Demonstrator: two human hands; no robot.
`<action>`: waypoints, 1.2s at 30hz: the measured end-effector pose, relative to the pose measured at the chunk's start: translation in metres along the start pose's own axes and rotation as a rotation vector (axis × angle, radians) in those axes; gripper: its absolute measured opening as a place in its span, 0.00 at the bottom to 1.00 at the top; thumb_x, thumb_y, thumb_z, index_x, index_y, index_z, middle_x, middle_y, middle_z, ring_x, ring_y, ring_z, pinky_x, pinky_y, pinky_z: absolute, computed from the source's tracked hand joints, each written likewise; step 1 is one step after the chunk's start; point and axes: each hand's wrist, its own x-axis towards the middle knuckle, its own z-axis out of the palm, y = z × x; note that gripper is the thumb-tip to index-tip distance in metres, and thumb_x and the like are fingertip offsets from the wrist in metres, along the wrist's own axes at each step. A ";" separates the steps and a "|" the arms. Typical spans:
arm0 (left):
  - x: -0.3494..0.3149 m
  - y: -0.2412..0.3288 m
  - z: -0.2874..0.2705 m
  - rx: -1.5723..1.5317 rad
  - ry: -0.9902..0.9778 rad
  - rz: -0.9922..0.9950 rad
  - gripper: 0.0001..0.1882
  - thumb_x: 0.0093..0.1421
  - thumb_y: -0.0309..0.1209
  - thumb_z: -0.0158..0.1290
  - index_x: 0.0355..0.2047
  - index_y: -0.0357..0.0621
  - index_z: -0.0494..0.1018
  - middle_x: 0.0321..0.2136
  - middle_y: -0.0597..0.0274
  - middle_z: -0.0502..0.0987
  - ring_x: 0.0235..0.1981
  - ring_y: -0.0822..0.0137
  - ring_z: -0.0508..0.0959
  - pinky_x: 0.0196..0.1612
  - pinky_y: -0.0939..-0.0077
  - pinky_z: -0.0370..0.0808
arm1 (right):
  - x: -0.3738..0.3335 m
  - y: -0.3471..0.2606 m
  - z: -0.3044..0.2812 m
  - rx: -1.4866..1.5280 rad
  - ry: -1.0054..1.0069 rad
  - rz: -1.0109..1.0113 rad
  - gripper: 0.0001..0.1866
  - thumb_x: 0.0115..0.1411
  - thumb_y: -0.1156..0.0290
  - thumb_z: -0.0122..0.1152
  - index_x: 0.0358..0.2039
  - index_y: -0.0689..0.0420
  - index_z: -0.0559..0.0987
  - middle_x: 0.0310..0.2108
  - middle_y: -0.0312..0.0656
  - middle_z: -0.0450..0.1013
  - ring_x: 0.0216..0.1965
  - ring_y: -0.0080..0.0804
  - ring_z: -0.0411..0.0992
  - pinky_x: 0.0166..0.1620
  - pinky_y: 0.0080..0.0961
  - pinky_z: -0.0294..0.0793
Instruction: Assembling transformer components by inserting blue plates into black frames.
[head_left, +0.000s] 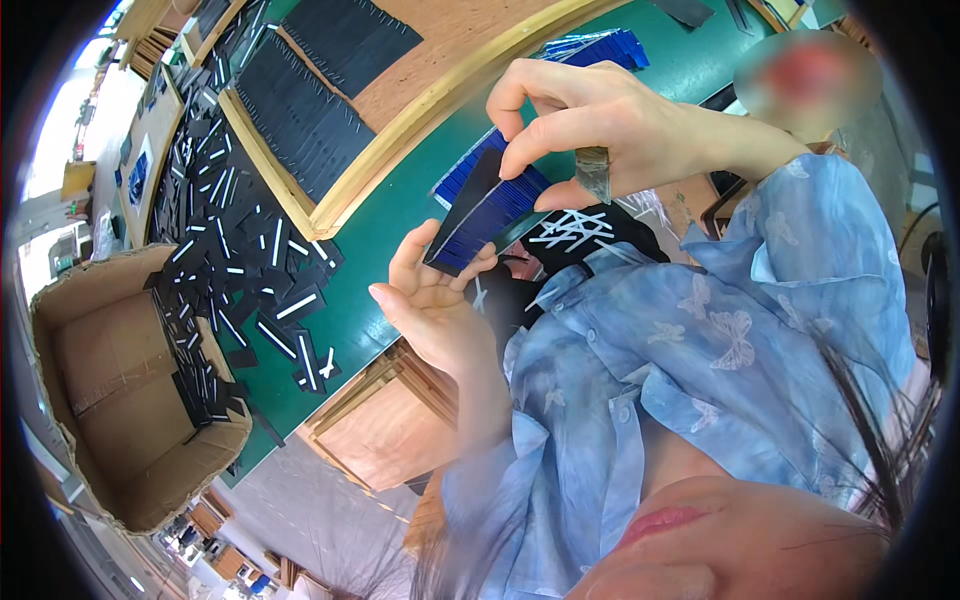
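Hair and blue shirt: nearest the camera, loose dark hair strands [868, 430] and a pale blue shirt [640, 310] with a butterfly pattern fill the lower right.
Left hand: the left hand [445, 315] is palm up, thumb clear, fingers curled at the lower end of a thin blue-black piece [488, 213]; whether they press on it or merely support it, I cannot tell.
Blue-black piece: raised between the hands, tilted, above the table's near edge, with a ribbed blue face.
Right hand: the right hand [595, 125] pinches the piece's upper end between thumb and fingers.
Handling: a light edge pinch, with the lower end kept supported, should stop such a thin piece bending.
Table: from the left, a cardboard box [110, 350] at the edge of a green table [365, 285], scattered black pieces [285, 305] with white strips, a wooden-framed tray [268, 162] holding dark panels [305, 120], then a blue ribbed bundle [610, 50].
Room: bright windows [55, 125] far left; pale floor [275, 475] below; a wooden crate [385, 425] beside the table; white strips on dark cloth [640, 240] in the lap.
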 end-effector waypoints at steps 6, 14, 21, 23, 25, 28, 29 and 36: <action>0.000 0.000 0.000 0.006 -0.039 0.007 0.36 0.66 0.54 0.25 0.44 0.28 0.66 0.33 0.42 0.76 0.28 0.54 0.79 0.32 0.70 0.80 | 0.001 -0.002 0.002 0.031 0.004 0.003 0.14 0.40 0.72 0.70 0.30 0.51 0.78 0.36 0.33 0.66 0.33 0.30 0.70 0.32 0.25 0.70; 0.000 0.001 0.000 0.016 -0.035 0.000 0.36 0.66 0.54 0.25 0.45 0.28 0.66 0.34 0.41 0.76 0.28 0.54 0.79 0.32 0.70 0.80 | -0.002 -0.003 -0.002 0.022 0.024 0.021 0.14 0.40 0.73 0.70 0.30 0.52 0.78 0.36 0.34 0.66 0.34 0.31 0.70 0.33 0.25 0.70; -0.002 0.000 0.001 0.003 -0.051 -0.016 0.34 0.67 0.52 0.27 0.45 0.29 0.66 0.35 0.43 0.75 0.29 0.56 0.79 0.33 0.71 0.79 | 0.001 -0.001 0.002 0.064 0.007 0.016 0.14 0.40 0.73 0.70 0.30 0.52 0.78 0.36 0.34 0.66 0.34 0.31 0.70 0.33 0.24 0.70; -0.003 0.001 0.002 -0.037 -0.091 -0.012 0.31 0.67 0.50 0.30 0.45 0.29 0.66 0.36 0.44 0.74 0.30 0.58 0.79 0.34 0.71 0.77 | 0.001 0.000 0.002 0.075 0.019 0.007 0.14 0.40 0.73 0.70 0.31 0.52 0.79 0.36 0.34 0.66 0.34 0.31 0.70 0.34 0.25 0.70; -0.003 0.004 0.010 0.175 -0.055 0.038 0.21 0.67 0.39 0.39 0.44 0.28 0.67 0.32 0.46 0.76 0.26 0.61 0.79 0.28 0.77 0.79 | 0.000 0.001 0.001 0.079 0.040 0.007 0.14 0.40 0.72 0.70 0.31 0.52 0.79 0.35 0.34 0.66 0.34 0.31 0.70 0.34 0.25 0.70; -0.004 0.006 0.008 0.047 -0.055 -0.024 0.15 0.65 0.31 0.45 0.44 0.28 0.67 0.31 0.48 0.76 0.24 0.65 0.79 0.27 0.80 0.79 | 0.001 0.004 0.003 0.101 0.063 -0.006 0.14 0.40 0.72 0.70 0.31 0.52 0.79 0.35 0.34 0.67 0.35 0.30 0.70 0.35 0.25 0.70; -0.004 0.009 0.008 0.046 -0.067 -0.025 0.15 0.65 0.31 0.45 0.44 0.28 0.67 0.31 0.48 0.76 0.24 0.65 0.79 0.27 0.80 0.79 | 0.003 0.005 0.004 0.128 0.052 -0.010 0.14 0.40 0.72 0.70 0.31 0.52 0.79 0.35 0.35 0.67 0.35 0.31 0.70 0.35 0.25 0.70; 0.000 0.008 0.004 0.017 -0.063 -0.115 0.16 0.66 0.33 0.44 0.44 0.29 0.68 0.30 0.50 0.76 0.24 0.66 0.78 0.25 0.82 0.78 | 0.002 0.003 0.005 0.150 0.059 -0.003 0.14 0.40 0.70 0.70 0.31 0.52 0.80 0.35 0.35 0.67 0.36 0.31 0.70 0.36 0.26 0.69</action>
